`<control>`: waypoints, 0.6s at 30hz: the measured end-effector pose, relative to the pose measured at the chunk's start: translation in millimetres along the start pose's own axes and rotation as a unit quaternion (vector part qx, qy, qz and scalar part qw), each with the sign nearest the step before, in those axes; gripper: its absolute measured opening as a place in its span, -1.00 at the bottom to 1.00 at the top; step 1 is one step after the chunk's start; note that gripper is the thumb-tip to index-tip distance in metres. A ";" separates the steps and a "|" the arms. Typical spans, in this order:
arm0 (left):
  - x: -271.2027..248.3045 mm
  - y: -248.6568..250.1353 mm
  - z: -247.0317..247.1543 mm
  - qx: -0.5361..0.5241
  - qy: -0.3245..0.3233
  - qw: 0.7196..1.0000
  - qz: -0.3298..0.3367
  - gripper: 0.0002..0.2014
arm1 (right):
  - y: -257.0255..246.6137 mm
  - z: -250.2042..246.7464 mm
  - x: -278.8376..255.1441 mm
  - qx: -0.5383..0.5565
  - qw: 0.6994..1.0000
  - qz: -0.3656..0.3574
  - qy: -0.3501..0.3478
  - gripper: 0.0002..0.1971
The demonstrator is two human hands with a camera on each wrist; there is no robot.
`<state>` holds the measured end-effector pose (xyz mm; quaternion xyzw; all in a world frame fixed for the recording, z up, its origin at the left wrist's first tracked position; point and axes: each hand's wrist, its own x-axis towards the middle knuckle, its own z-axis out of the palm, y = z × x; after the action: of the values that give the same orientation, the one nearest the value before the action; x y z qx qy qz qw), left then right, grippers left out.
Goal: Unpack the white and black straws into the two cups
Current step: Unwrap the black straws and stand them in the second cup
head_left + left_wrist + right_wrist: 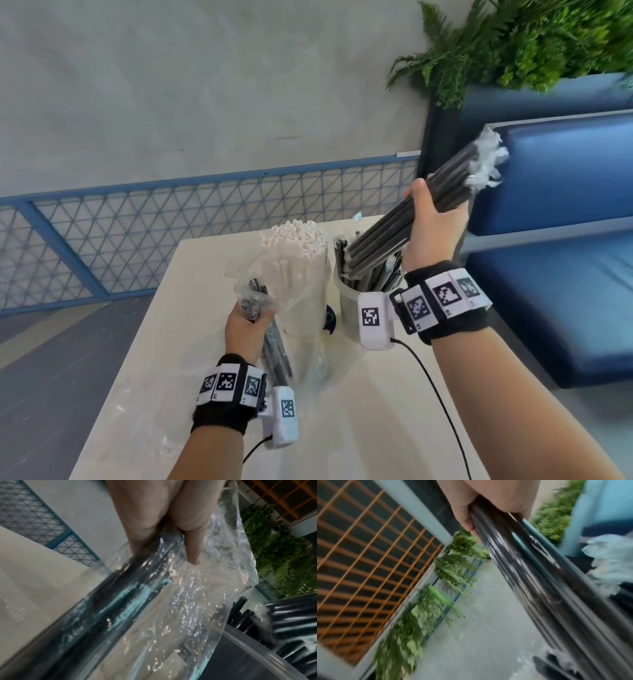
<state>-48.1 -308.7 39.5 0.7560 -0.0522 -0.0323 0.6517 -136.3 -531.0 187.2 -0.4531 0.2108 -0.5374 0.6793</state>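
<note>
- Two cups stand near the table's (376,428) far edge: the left cup (308,301) packed with white straws (294,236), the right cup (349,308) taking black ones.
- Our right hand (433,236) clenches a black straw bundle (411,222), tilted so its lower ends feed that cup.
- Our left hand (245,329) grasps the clear bag (253,294) with leftover black straws (277,356), keeping them gathered.

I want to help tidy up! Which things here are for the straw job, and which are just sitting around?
For the job:
- black straws gripped by the right hand
- plastic bag with more black straws, held by the left hand
- cup holding black straws
- white straws, standing upright

Just around:
- blue bench
- green plant
- table underneath
</note>
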 end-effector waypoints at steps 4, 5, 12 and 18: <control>2.4 -6.5 3.4 -0.021 -0.018 1.000 -0.005 -0.74 | 17.2 4.3 -12.3 -0.160 0.983 -0.057 -0.074 -0.77; 2.4 -7.4 3.8 -0.026 -0.023 0.999 -0.007 -0.72 | 25.4 3.6 -15.6 -0.185 0.977 -0.054 -0.088 -0.77; 2.6 -12.3 -1.3 -0.047 -0.051 0.997 -0.025 -0.73 | 32.4 6.2 -17.8 -0.191 0.958 -0.136 -0.163 -0.36; -1.7 -7.1 4.2 -0.068 -0.053 0.996 -0.011 -0.72 | 54.5 3.3 -10.2 -0.370 0.869 -0.178 -0.276 -0.77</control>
<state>-50.0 -311.6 31.8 0.7077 -0.0757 -0.0831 0.6976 -107.8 -519.7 140.8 -0.8310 0.1138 -0.3849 0.3851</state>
